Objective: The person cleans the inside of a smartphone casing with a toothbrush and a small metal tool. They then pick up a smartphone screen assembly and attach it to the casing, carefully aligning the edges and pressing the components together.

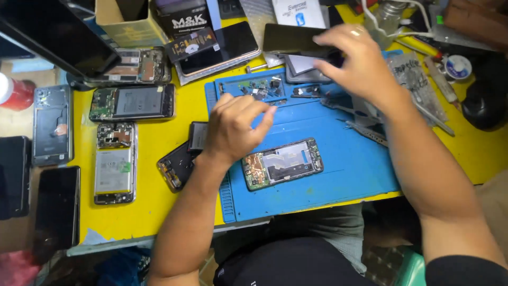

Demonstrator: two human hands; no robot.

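An opened phone (283,163) with its back off lies on a blue work mat (338,175), its circuit board and metal frame exposed. My left hand (235,127) hovers just above and left of it, fingers curled and pinched together; whether it holds a small part is unclear. My right hand (357,61) reaches to the mat's far edge, fingers spread over a dark phone panel (288,38) and a grey phone piece (304,69). Small loose parts (259,87) sit in the mat's upper tray.
Several dismantled phones lie on the yellow table (153,212) at left, among them two with a battery showing (112,164) (132,102). Tweezers (365,131) rest on the mat's right side. Boxes (182,21), tools and cables crowd the back edge.
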